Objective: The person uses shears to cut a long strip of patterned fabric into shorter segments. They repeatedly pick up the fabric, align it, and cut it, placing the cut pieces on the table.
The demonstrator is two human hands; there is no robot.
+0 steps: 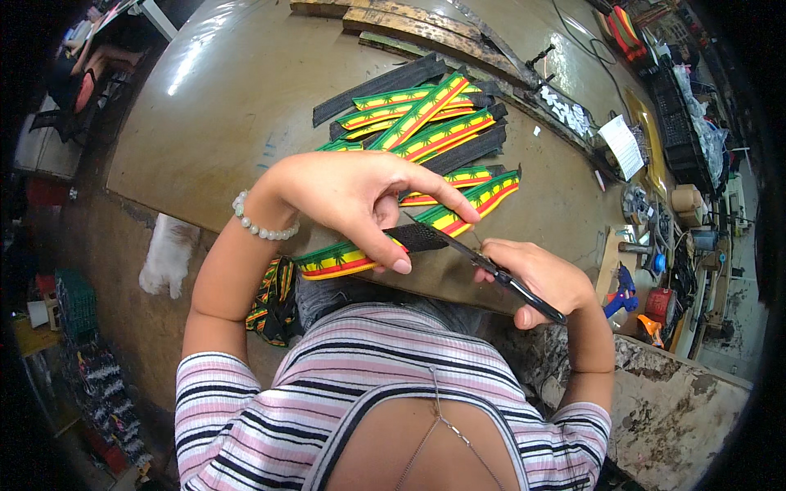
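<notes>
My left hand [360, 204] grips a green, yellow and red palm-patterned strap [336, 260] with a rough black end piece [409, 237] between thumb and fingers; its index finger is extended over the strap. My right hand [544, 286] holds black-handled scissors [512, 282], whose blades lie at the black piece, partly hidden there. Beyond my hands a loose pile of similar patterned straps [442, 131] and plain black strips [372, 88] lies on the metal-topped table [196, 114].
Wooden bars [426, 37], a white paper [621, 146], black crates [671, 106] and a blue glue gun [622, 295] are along the right and back. A white furry animal or cloth [164, 254] is below the left edge. Another person [98, 69] is at upper left.
</notes>
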